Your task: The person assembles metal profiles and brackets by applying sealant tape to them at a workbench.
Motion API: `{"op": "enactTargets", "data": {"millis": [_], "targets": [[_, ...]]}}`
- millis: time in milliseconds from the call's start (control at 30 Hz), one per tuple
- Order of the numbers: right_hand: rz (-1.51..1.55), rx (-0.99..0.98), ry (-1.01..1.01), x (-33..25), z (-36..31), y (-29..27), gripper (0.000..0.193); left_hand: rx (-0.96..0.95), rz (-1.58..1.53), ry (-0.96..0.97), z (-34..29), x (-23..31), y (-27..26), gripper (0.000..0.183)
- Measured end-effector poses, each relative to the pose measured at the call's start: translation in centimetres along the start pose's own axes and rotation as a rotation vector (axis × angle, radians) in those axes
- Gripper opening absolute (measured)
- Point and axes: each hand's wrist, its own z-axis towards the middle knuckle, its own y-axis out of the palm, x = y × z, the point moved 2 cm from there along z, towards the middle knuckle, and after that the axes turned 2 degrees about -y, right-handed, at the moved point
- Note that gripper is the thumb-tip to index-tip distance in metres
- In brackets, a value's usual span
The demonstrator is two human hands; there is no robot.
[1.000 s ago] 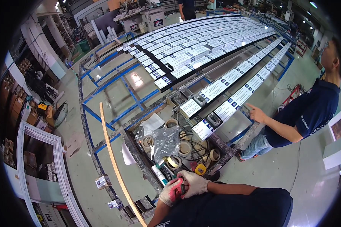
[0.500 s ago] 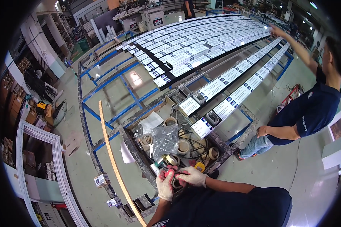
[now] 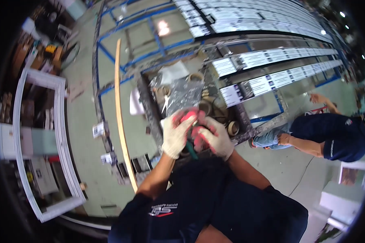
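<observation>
My left hand (image 3: 177, 133) and my right hand (image 3: 215, 137) wear white knit gloves with red palms. They meet in front of my chest, over the near side of a dark tray (image 3: 147, 106). Both are closed, fingers bent toward each other; whatever sits between the fingertips is too small and blurred to name. A green, handle-like thing (image 3: 191, 150) shows just below the fingers. Beyond my hands, the tray holds a crumpled clear plastic bag (image 3: 185, 95), white-handled scissors (image 3: 165, 104), a white sheet (image 3: 173, 73) and several tape rolls, one roll (image 3: 233, 128) right of my right hand.
A blue metal frame table (image 3: 152, 36) bears long film-covered profiles (image 3: 280, 69). A wooden strip (image 3: 121, 109) leans at left, near a pale window-like frame (image 3: 65, 141). At right stands a co-worker in a dark shirt (image 3: 332, 131), one arm stretched toward the profiles.
My view has tipped downward, so hands and tray appear higher. My hands have turned and remain together, the right fingers now bent toward the left. The co-worker's raised arm has come down.
</observation>
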Motion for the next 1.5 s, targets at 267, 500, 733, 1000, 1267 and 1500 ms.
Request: {"op": "enactTargets", "data": {"millis": [267,500,733,1000,1267,1500], "targets": [[-0.158,0.093,-0.123,-1.8,-0.9,0.4,0.026,-0.098,-0.106,-0.005,-1.4,3.5,1.6,0.032],[-0.113,0.096,-0.225,-2.9,-1.5,1.4,0.033,-0.090,0.063,0.010,-1.6,4.3,1.3,0.033],[-0.263,0.132,-0.304,-2.6,-1.1,1.1,0.023,-0.069,-0.065,-0.115,-1.8,4.0,1.8,0.032],[-0.339,0.266,-0.400,-0.5,-1.3,2.0,0.025,0.055,-0.243,-0.033,-2.3,0.4,1.4,0.053],[-0.018,0.219,-0.107,0.1,-2.0,1.4,0.022,-0.055,-0.127,-0.096,-3.1,-4.7,-4.3,0.037],[-0.236,0.193,0.058,2.4,-3.4,0.0,0.032,-0.286,-0.028,-0.274,-3.1,-6.0,-5.8,0.034]]}}
